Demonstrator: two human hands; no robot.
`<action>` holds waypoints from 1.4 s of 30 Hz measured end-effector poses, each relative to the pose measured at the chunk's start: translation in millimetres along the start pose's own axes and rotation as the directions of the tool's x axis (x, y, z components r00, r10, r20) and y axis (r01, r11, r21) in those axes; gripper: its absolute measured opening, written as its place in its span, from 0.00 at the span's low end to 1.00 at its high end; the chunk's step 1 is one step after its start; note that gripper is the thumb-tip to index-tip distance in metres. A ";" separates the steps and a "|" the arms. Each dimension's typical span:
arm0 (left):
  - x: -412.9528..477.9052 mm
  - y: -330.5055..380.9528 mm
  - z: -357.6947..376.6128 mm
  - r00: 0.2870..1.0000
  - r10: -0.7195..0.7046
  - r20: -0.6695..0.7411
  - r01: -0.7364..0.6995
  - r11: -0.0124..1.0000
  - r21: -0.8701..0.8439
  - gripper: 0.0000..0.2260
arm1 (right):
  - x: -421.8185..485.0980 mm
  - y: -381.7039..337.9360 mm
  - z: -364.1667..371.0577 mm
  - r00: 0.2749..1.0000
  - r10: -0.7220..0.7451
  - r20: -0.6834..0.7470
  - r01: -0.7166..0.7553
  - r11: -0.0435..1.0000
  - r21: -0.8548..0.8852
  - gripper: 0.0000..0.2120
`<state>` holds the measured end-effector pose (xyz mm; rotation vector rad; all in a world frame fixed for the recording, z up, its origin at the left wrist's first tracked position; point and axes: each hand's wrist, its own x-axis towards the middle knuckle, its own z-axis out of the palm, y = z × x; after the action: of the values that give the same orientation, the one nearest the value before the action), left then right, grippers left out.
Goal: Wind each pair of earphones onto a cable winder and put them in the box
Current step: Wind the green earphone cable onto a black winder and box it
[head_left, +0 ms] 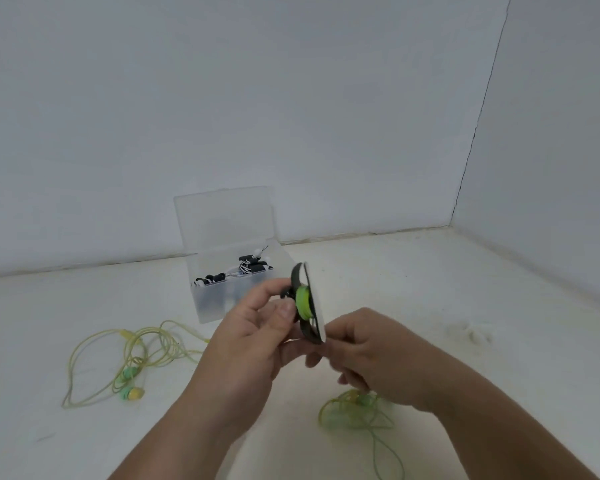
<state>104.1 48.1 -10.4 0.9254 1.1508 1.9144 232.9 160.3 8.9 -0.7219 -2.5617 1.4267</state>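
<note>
The green cord (357, 410) could get in a knot, because the loose part lies in a messy heap on the table (465, 306) and a quick pull may tighten the loops. The turns on the winder (307, 303) could also slip off the side if you let the cord go slack, so I think you should keep it a bit tight and go slowly. The winder could drop too, since only your fingertips hold it. Your left hand (253, 341) holds the winder up in the air, thumb on the near side and fingers curled round the far side. Some green cord is wound on its middle. Your right hand (371, 351) is just beside the winder, to its right and a bit lower, with its fingers curled. It is blurry, so I cannot tell if it pinches the cord. The two hands are close together. The green heap is right under your right hand. The box (215, 299) sits open on the table behind the winder, with a black and white pair (246, 266) inside. The yellow earphones (132, 368) lie loose on the table, off to the left of your left hand, not wound yet.
</note>
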 end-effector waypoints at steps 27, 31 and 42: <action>-2.0 -4.3 -6.6 0.984 0.173 0.042 -0.141 0.615 0.776 0.10 | -15.0 -10.8 -23.6 0.850 -0.187 -0.493 0.350 0.899 0.262 0.12; -2.6 -1.7 -2.6 0.990 0.016 0.137 -0.099 0.775 0.624 0.12 | -10.6 -7.6 -21.6 0.784 -0.167 -0.598 0.351 0.914 0.204 0.12; -4.2 -3.0 -1.0 0.992 -0.056 0.116 -0.016 0.840 0.543 0.10 | -11.0 -8.3 -17.3 0.768 -0.277 -0.577 0.449 0.876 0.177 0.11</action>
<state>105.9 45.3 -14.4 1.3053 1.6591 1.4963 245.4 164.8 26.6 -0.4450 -1.8597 1.2264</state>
